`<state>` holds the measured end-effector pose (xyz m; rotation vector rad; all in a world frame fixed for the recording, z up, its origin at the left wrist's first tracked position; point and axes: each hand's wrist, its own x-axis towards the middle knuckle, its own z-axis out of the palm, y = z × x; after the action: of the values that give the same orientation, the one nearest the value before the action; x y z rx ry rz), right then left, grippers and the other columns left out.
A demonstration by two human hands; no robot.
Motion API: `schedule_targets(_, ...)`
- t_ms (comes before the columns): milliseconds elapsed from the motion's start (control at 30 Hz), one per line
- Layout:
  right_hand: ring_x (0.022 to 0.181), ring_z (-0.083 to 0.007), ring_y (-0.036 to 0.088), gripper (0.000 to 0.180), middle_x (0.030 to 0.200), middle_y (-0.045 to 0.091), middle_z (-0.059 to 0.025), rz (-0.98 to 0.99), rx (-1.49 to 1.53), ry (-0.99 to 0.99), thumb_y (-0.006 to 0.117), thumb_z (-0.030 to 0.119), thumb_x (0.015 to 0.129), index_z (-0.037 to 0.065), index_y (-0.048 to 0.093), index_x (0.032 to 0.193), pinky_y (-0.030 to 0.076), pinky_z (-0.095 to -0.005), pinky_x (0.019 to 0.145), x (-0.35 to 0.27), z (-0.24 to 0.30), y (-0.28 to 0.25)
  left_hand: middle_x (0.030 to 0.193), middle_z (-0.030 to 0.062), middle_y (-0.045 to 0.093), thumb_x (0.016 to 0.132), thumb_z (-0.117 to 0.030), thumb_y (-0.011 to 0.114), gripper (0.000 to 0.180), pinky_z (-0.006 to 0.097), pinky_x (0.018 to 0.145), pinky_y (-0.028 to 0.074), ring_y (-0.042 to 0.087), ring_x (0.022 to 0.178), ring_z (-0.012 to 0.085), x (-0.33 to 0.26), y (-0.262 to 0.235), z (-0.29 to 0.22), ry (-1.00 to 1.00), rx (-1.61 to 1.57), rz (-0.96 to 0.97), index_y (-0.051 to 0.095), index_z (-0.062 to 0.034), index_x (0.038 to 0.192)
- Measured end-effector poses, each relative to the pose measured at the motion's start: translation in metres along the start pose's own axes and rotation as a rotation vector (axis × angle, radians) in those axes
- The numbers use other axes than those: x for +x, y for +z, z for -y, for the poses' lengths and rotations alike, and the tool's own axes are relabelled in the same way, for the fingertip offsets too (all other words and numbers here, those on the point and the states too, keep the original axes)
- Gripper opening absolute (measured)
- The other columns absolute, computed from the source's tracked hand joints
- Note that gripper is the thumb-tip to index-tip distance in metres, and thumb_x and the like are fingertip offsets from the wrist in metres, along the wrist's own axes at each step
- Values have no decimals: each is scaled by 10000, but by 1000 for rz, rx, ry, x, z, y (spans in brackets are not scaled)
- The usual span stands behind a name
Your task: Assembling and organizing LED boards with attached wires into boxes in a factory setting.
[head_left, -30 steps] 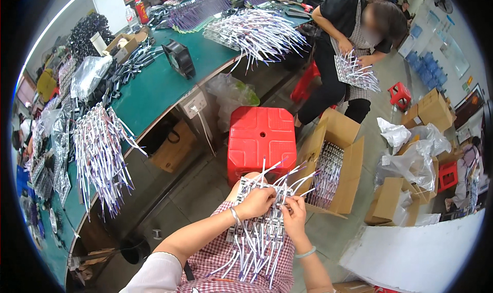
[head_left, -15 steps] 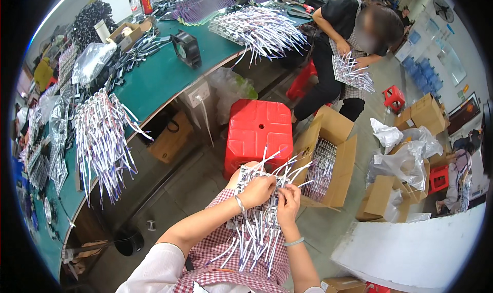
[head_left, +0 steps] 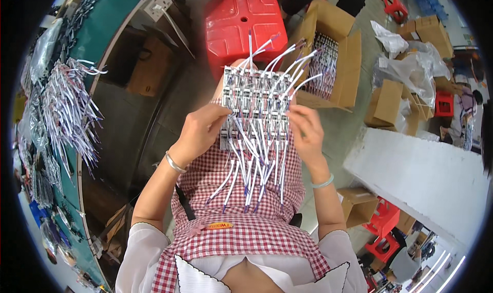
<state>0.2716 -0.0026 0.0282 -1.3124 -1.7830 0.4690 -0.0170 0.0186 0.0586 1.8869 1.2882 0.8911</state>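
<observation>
Currently, panel (head_left: 255,105) is being held mid-frame between pinching left hand (head_left: 204,128) and right hand (head_left: 306,133); wires (head_left: 250,176) seemingly attached, remainder unclear.

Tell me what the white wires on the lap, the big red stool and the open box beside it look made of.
Wires: probably plastic-coated, smooth and white, many purplish at the tips. Their insides are hidden.
Stool: likely moulded plastic, shiny red, with a patterned top and centre hole.
Box: apparently cardboard, matte brown, with stiff-looking flaps.
</observation>
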Motion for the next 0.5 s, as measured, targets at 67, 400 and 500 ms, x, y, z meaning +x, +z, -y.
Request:
schedule_targets(67,956,-271,634,289,1097,652,-98,161,85,-31,621,-108,830,42,700,1065,523,-359,830,-4,5,5,933,125,689,847,59,676,178,300,680,546,686,791,253,-4,4,-8,137,102,138,689,1,1015)
schedule_targets(400,984,-281,632,192,1185,641,-99,507,-149,-334,602,38,805,76,684,975,511,-387,861,12,14,14,846,82,606,783,-52,595,147,364,695,540,652,802,247,2,25,-15,397,469,437,633,-55,925)
schedule_targets(500,983,-271,635,142,1167,657,-98,519,-82,-303,633,30,803,53,666,938,500,-390,879,19,7,16,805,83,584,799,-83,588,47,366,683,540,660,794,243,8,23,-15,405,471,469,603,-54,833)
